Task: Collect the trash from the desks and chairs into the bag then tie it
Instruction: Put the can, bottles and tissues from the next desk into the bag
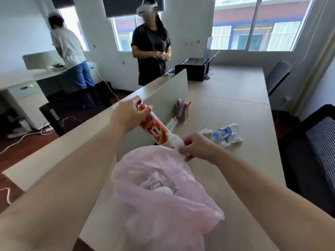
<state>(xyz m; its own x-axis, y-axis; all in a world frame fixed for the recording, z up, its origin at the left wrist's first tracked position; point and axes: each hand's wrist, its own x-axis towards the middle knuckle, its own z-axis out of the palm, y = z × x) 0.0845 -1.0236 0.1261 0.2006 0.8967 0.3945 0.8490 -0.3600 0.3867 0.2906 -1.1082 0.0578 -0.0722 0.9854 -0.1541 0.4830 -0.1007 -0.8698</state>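
Note:
My left hand (129,114) grips the top of a red and white can (154,125), tilted over the mouth of a pink plastic bag (163,205) that lies on the desk (244,109). My right hand (196,148) pinches the bag's rim together with a crumpled white tissue (176,142) at the can's lower end. Inside the bag show white tissues and a wrapper. On the desk to the right lie an empty plastic bottle (226,131) with a blue cap and two crumpled tissues (205,131), (234,141).
A grey divider panel (172,87) runs along the desk's left. A pen holder (182,110) stands beside it. A black box (192,69) sits at the far end. Black chairs (311,156) stand to the right. Two people stand beyond the desk.

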